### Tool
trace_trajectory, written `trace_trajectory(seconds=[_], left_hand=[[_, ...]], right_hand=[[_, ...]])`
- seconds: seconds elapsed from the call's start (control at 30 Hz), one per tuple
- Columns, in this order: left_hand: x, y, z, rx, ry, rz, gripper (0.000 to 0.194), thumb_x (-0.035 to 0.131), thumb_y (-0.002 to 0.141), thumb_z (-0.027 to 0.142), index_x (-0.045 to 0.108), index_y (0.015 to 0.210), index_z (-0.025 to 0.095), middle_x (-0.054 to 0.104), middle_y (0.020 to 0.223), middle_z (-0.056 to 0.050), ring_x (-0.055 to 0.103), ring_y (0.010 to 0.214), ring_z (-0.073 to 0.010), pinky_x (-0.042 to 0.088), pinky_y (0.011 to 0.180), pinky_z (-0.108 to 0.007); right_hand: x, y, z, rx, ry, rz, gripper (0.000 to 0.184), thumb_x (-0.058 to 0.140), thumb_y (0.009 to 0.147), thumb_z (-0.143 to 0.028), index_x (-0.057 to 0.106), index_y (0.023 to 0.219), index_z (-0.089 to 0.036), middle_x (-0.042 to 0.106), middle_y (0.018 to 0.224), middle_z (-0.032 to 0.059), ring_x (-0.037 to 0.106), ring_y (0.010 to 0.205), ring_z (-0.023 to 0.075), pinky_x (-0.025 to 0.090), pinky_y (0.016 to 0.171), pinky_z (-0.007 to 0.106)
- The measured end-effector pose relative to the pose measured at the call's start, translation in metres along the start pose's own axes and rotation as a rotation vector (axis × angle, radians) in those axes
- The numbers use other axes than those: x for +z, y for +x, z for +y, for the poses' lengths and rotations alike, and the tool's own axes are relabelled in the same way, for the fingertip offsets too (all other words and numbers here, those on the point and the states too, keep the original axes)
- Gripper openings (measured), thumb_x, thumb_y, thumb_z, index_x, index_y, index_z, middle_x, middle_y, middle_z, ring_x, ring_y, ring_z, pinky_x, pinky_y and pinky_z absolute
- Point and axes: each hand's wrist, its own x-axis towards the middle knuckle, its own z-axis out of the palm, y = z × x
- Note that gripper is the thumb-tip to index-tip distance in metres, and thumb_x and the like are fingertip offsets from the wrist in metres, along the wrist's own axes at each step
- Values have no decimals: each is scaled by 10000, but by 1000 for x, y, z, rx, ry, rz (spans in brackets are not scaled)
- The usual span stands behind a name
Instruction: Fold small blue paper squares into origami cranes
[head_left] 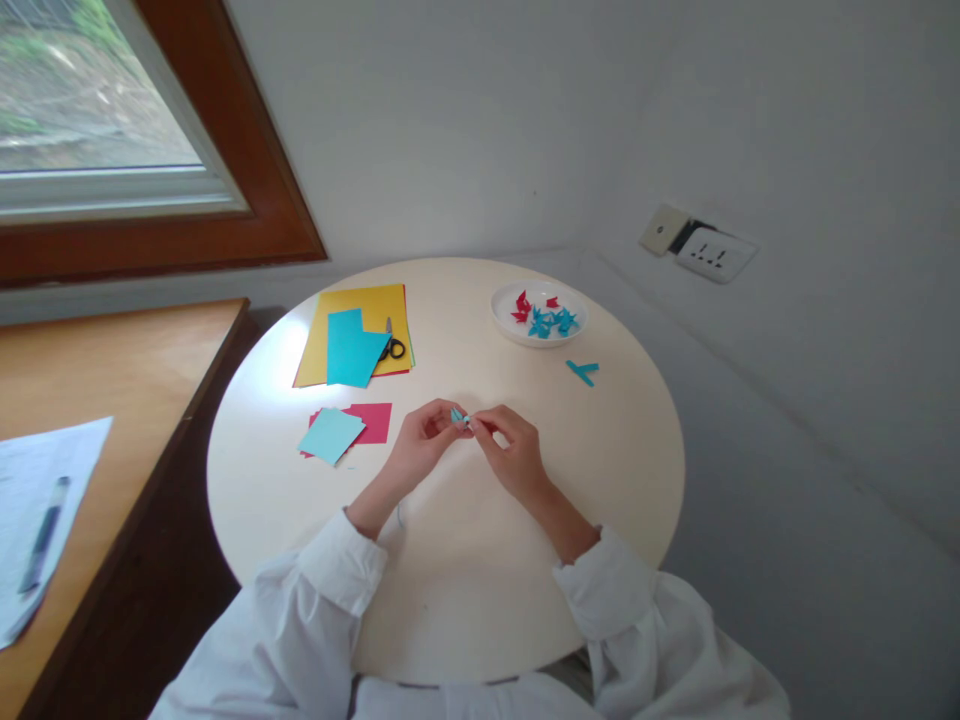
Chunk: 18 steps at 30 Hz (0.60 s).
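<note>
Over the middle of a round cream table (465, 560), my left hand (420, 440) and my right hand (514, 450) meet fingertip to fingertip. Both pinch a tiny folded piece of blue paper (458, 415) between them. Its shape is too small to make out. White sleeves cover both forearms. A small blue folded piece (582, 371) lies on the table to the right of my hands.
A white plate (504, 318) at the back right holds several red and blue folded paper pieces. Yellow and blue sheets (352, 345) with black-handled scissors (390, 347) lie at the back left. Red and pale blue squares (337, 430) sit nearer. A wooden desk (97, 400) with paper and pen stands left.
</note>
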Motion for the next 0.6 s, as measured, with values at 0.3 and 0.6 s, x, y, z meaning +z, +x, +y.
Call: trace_trajectory(seconds=[0.3,0.6], left_hand=[[-1,0,-3,33,67,8,147,631,714,286,590,761,153,578,692,3,533,659,-109,440,629,-236],[1,-1,-4,66,176,5,100,561,758,263,559,761,163,523,665,14,469,618,-103,375,571,-226]], right_hand=[[1,1,-1,-13,56,19,84,531,793,-197,611,769,-199,598,707,20,534,634,128,448,597,266],[6,-2,1,99,173,26,77,559,774,-221,584,707,-190,575,681,8,531,632,120,452,589,254]])
